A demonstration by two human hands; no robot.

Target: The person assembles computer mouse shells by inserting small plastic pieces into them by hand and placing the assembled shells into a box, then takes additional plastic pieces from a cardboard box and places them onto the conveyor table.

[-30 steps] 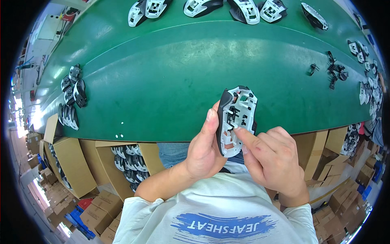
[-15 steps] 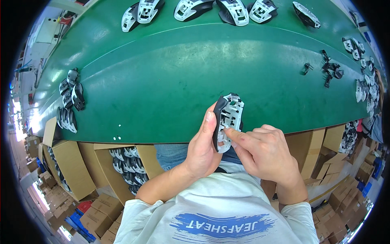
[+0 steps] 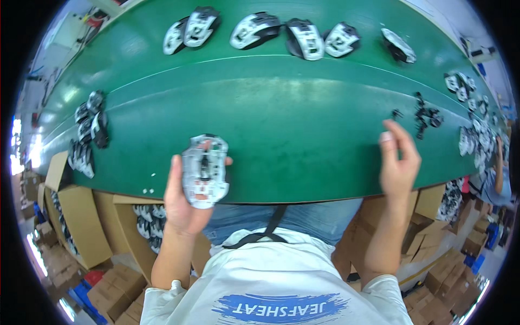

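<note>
My left hand (image 3: pixel 183 211) grips a computer mouse shell (image 3: pixel 214 187) at the left of the table's near side. The shell's white inner side faces up, and fingertips show along its right edge. On the right, my right hand (image 3: pixel 400 170) is held out with finger and thumb apart, nothing between them. Just beyond its fingertips lies a small black plastic part (image 3: pixel 397 114). A cluster of similar black parts (image 3: pixel 428 116) sits a little further right. The held shell is slightly blurred.
Black-and-white mouse shells (image 3: pixel 307 43) line the far side of the green table (image 3: pixel 281 119). More shells are heaped at the left (image 3: pixel 97 127) and right (image 3: pixel 476 142). Open cardboard boxes (image 3: pixel 92 216) stand below the near edge. Another person (image 3: pixel 498 181) is at the far right.
My left hand has carried the mouse shell left and turned its inner side up. The right hand has left the shell and reached out to the right, toward the small black parts.
</note>
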